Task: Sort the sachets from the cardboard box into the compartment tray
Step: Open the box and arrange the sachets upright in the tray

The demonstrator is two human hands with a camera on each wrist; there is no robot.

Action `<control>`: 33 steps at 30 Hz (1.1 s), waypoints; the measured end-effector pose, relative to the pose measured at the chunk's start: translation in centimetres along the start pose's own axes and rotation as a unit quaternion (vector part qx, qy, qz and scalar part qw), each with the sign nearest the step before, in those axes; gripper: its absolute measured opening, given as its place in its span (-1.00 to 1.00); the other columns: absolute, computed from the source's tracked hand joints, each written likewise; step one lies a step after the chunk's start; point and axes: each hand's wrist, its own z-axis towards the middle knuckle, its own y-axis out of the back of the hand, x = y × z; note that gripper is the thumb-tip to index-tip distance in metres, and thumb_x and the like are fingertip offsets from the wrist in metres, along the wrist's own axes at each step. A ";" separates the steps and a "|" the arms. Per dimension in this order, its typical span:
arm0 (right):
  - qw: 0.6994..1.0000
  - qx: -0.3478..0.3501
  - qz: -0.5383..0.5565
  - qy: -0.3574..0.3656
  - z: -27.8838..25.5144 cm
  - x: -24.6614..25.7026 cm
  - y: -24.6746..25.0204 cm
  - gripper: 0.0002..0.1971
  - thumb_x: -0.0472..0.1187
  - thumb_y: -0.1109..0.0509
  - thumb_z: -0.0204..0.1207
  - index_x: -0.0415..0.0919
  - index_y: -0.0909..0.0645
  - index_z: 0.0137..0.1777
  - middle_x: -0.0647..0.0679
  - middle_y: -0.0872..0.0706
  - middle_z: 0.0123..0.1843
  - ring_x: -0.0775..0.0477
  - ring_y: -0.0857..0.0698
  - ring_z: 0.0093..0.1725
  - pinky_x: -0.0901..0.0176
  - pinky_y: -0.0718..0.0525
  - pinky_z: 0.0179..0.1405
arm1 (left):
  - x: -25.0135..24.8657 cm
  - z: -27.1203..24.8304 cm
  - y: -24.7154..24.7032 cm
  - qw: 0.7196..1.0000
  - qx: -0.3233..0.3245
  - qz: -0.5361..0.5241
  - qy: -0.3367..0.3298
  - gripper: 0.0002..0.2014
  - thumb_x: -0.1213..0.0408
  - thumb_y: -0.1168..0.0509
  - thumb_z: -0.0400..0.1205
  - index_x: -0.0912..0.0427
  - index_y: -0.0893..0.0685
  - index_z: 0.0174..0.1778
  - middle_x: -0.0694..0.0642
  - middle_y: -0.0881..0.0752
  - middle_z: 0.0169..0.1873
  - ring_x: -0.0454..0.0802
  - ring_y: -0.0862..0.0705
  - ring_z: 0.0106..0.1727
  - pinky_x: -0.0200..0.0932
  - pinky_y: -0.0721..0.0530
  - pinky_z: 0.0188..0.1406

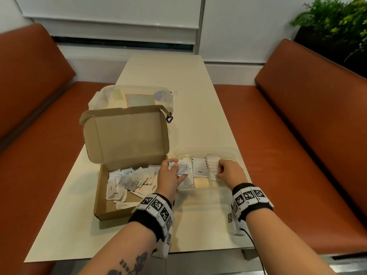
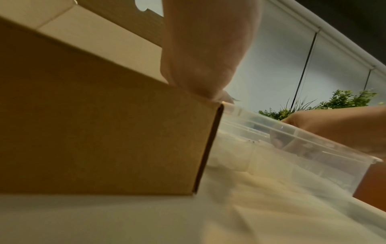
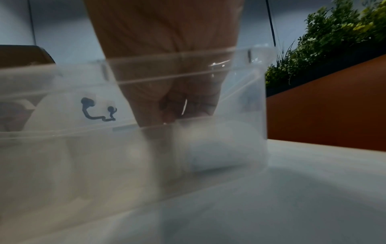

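Head cam: left hand (image 1: 170, 176) pinches a printed sachet (image 1: 183, 169) over the leftmost compartment of the clear tray (image 1: 228, 150), at 3 o'clock of the cardboard box (image 1: 100, 197). Right hand (image 1: 230, 171), fingers curled, seems to pinch a white sachet (image 1: 213, 176) in the third compartment; wrist cam too blurred to confirm. More sachets (image 1: 127, 182) lie in box.

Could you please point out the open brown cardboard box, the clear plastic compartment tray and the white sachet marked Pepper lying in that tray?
Open brown cardboard box (image 1: 127, 133): head view, inside of the raised lid.
Clear plastic compartment tray (image 1: 228, 150): head view, far rim.
White sachet marked Pepper (image 1: 200, 165): head view, middle of its face.
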 end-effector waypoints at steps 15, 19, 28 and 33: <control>0.969 0.064 0.107 0.216 -2.0 6.0 0.8 -0.58 -0.14 -0.61 0.30 0.04 -0.68 0.18 0.14 -0.58 0.13 0.20 -0.50 -0.04 0.45 -0.45 -0.10 | -0.4 -0.1 -0.3 1.000 0.009 -0.011 0.013 -0.94 0.40 -0.21 0.70 0.21 -0.54 0.05 0.39 -0.51 0.31 0.28 -0.65 0.25 -0.22 -0.79 -0.23; 0.970 0.055 0.112 0.207 -2.0 5.9 0.5 -0.63 -0.15 -0.57 0.38 0.05 -0.71 0.21 0.08 -0.63 0.21 0.19 -0.52 -0.02 0.40 -0.48 0.01 | -0.5 -0.2 -0.3 0.999 0.020 -0.022 0.020 -0.95 0.32 -0.20 0.71 0.19 -0.54 0.03 0.34 -0.56 0.26 0.18 -0.67 0.20 -0.23 -0.79 -0.22; 0.965 0.058 0.203 0.157 -1.8 5.1 1.1 -0.79 -0.13 -0.48 0.49 -0.07 -0.78 0.10 0.10 -0.72 0.15 0.20 -0.60 0.06 0.55 -0.42 -0.11 | -1.1 -0.4 -0.3 0.995 0.037 -0.087 0.035 -0.83 0.35 -0.07 0.76 0.31 -0.55 0.09 0.44 -0.48 0.33 0.30 -0.66 0.14 -0.06 -0.80 -0.17; 0.953 -0.018 0.280 0.109 -1.9 5.0 1.6 -0.87 -0.23 -0.39 0.55 -0.20 -0.76 -0.01 -0.05 -0.78 -0.11 0.12 -0.65 -0.16 0.37 -0.59 -0.16 | -0.7 -0.4 -0.3 0.998 0.051 -0.033 0.021 -0.82 0.53 -0.09 0.71 0.22 -0.53 0.11 0.40 -0.58 0.22 0.01 -0.72 -0.19 -0.12 -0.80 -0.12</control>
